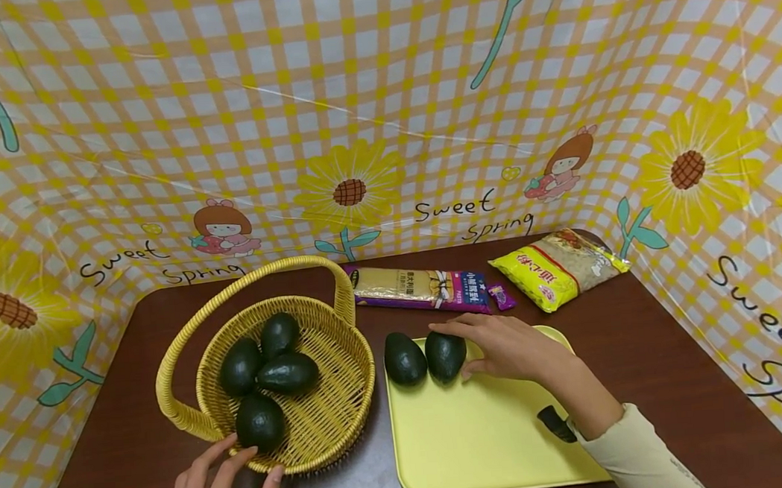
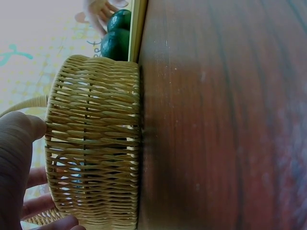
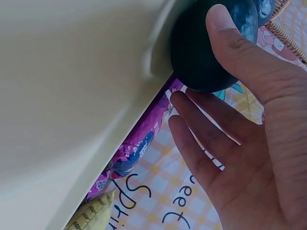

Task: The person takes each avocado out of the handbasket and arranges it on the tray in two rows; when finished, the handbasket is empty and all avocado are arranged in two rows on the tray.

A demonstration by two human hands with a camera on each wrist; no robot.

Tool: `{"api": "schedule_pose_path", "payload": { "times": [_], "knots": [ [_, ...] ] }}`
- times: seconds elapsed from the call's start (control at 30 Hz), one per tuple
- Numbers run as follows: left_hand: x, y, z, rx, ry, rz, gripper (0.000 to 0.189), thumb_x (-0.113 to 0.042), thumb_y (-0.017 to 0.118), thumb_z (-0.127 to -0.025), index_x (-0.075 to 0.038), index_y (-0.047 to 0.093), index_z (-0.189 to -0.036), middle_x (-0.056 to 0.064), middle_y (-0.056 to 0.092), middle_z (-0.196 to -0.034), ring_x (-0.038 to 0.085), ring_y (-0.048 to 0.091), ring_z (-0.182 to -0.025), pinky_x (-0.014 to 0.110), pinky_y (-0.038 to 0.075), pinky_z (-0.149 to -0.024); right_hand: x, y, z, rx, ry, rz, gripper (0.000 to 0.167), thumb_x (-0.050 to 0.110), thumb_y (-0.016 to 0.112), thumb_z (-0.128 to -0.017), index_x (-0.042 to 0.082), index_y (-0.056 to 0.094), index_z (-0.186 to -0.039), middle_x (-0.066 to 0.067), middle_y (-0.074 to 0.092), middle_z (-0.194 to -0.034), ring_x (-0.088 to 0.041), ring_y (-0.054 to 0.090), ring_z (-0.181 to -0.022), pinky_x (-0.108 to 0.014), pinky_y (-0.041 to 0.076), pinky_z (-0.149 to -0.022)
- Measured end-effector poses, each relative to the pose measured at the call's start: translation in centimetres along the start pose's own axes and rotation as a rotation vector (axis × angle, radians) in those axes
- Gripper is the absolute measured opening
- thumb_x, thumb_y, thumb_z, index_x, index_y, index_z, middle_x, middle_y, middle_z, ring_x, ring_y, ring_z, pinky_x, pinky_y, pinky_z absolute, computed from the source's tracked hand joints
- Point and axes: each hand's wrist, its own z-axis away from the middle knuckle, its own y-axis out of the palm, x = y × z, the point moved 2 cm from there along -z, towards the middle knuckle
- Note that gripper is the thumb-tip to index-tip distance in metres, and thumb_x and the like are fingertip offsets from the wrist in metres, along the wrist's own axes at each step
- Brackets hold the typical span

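Observation:
Several dark green avocados [image 1: 288, 375] lie in the left part of a yellow wicker basket [image 1: 338, 426] with a tall handle. At the basket's near rim is my left hand [image 1: 211, 485], its fingertips over the rim beside the nearest avocado and its thumb touching the rim [image 2: 56, 96]. Two more avocados sit side by side at the far left of a pale yellow tray [image 1: 484, 447]. My right hand [image 1: 514, 345] holds the right-hand avocado [image 1: 446, 358] between thumb and fingers. The other avocado [image 1: 405, 359] is just left of it.
Behind the tray lie a purple pack of noodles [image 1: 414, 289], a small purple wrapped piece [image 1: 501, 297] and a yellow bag [image 1: 554, 267]. A patterned cloth [image 1: 383, 110] rises behind the brown table [image 1: 697, 419]. The basket's handle [image 1: 170, 369] arches over its far left side.

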Motion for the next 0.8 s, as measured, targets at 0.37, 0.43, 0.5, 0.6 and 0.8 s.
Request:
{"api": "schedule_pose_path", "payload": {
  "times": [0.37,0.43,0.5,0.6,0.8],
  "knots": [
    [0.0,0.1,0.1,0.01,-0.035,0.0,0.036,-0.028,0.096,-0.068,-0.005,0.084,-0.093,0.022,0.075,-0.108,0.045,0.068,-0.085,0.058,0.052,-0.074,0.2,0.0,-0.2,-0.02,0.022,0.025,0.084,0.039,0.094,-0.083,0.013,0.059,-0.155,-0.018,0.063,-0.148,-0.041,0.07,-0.119,-0.057,0.061,-0.09],
    [0.0,0.1,0.1,0.007,-0.038,-0.001,0.036,-0.028,0.096,-0.068,-0.005,0.084,-0.093,0.021,0.076,-0.108,0.044,0.069,-0.085,0.058,0.052,-0.074,0.4,-0.2,-0.2,-0.02,0.035,0.028,0.085,0.039,0.094,-0.083,0.014,0.058,-0.156,-0.019,0.06,-0.151,-0.043,0.067,-0.126,-0.06,0.059,-0.096],
    [0.0,0.1,0.1,0.005,-0.035,0.0,0.036,-0.029,0.096,-0.068,-0.005,0.085,-0.093,0.02,0.076,-0.108,0.044,0.069,-0.085,0.059,0.052,-0.074,0.6,-0.3,-0.2,-0.022,0.034,0.034,0.086,0.04,0.094,-0.083,0.014,0.057,-0.157,-0.02,0.059,-0.153,-0.043,0.063,-0.132,-0.061,0.057,-0.1],
    [0.0,0.1,0.1,0.008,-0.031,0.001,0.036,-0.029,0.095,-0.069,-0.005,0.085,-0.093,0.02,0.075,-0.108,0.044,0.069,-0.085,0.059,0.052,-0.074,1.1,-0.5,-0.3,-0.029,0.017,0.047,0.086,0.041,0.093,-0.084,0.015,0.056,-0.158,-0.02,0.057,-0.155,-0.043,0.059,-0.138,-0.061,0.053,-0.107],
    [0.1,0.0,0.2,0.013,-0.025,0.001,0.036,-0.029,0.096,-0.069,-0.006,0.085,-0.094,0.02,0.076,-0.108,0.044,0.069,-0.086,0.058,0.053,-0.074,2.1,-0.8,-0.6,-0.066,-0.018,0.073,0.08,0.043,0.089,-0.089,0.015,0.057,-0.157,-0.019,0.057,-0.155,-0.04,0.057,-0.141,-0.061,0.049,-0.113]
  ]
}}
